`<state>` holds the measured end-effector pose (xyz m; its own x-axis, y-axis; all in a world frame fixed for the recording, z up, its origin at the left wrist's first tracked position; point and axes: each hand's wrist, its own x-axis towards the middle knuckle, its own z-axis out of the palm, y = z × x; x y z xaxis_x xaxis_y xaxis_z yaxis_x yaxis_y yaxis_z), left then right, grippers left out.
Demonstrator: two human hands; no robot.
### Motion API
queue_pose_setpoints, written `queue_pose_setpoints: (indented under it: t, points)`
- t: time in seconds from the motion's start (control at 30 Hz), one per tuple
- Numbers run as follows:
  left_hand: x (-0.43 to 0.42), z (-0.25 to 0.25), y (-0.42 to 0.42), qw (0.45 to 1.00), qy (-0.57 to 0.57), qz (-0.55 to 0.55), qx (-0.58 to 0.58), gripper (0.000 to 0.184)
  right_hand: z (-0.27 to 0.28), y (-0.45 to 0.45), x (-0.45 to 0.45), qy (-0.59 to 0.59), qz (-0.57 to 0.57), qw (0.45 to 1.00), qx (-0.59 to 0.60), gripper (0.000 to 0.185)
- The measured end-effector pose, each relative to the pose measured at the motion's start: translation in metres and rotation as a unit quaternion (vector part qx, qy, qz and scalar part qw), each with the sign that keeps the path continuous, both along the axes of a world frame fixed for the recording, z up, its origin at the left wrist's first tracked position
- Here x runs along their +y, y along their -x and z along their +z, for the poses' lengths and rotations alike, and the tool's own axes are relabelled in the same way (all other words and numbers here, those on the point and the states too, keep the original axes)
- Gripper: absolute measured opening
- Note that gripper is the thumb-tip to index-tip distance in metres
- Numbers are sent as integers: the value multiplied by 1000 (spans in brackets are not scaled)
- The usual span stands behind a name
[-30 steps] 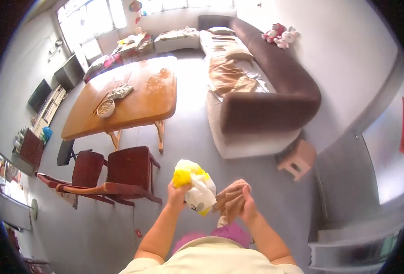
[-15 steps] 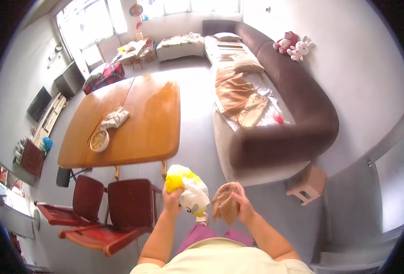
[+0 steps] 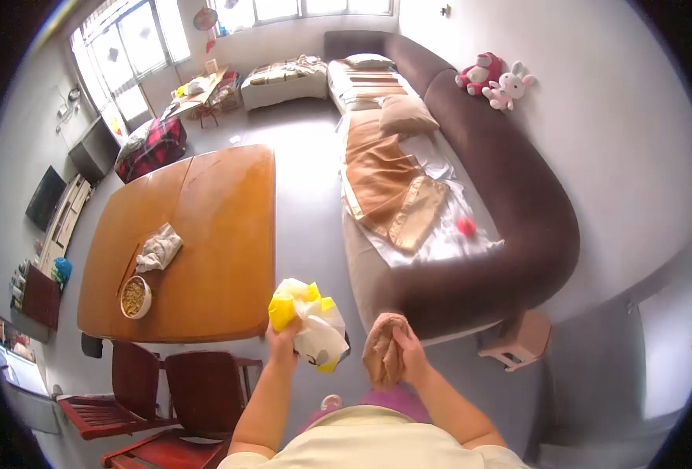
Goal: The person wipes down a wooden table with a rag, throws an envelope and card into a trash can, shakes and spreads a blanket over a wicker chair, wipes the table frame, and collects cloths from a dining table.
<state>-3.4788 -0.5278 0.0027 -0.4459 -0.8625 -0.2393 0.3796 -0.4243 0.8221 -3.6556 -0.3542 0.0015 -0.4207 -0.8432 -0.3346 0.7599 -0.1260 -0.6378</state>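
Note:
My left hand [image 3: 282,344] is closed round a crumpled white and yellow plastic bag [image 3: 319,328], held out in front of my body. What the bag contains, if anything, is hidden. A brown cloth [image 3: 382,352] hangs from my right hand [image 3: 410,356], whose fingers pinch its upper right side. The two hands are a short way apart, with grey floor between them. To the left of the bag stands a wooden table [image 3: 229,234], which carries a bowl of food [image 3: 136,298] and a crumpled whitish cloth [image 3: 159,248].
A brown corner sofa [image 3: 487,277] with bedding [image 3: 385,168] fills the right side. Near its end stands a pinkish stool [image 3: 518,341]. Two dark red chairs [image 3: 205,391] are at the table's near side. Plush toys [image 3: 508,86] sit on the sofa's back.
My viewpoint has moved forward, so the table and sofa appear nearer and further left. Both hands keep hold of the bag and the brown cloth.

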Motion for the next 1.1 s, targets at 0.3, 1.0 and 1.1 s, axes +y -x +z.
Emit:
queue_pose_setpoints:
  t: [0.3,1.0,1.1]
  points:
    - [-23,-5,95,996,-25,79,-12,44,-2,124,-38,26,106,976,-187,60]
    - [-202,-31,37,992,-124,10,-6,59,-14,38,-197,14,35,983,-180,43]
    - [-224,-45,16,990,-141,9,-5,60,-27,21,-219,3,26,993,-118,40]
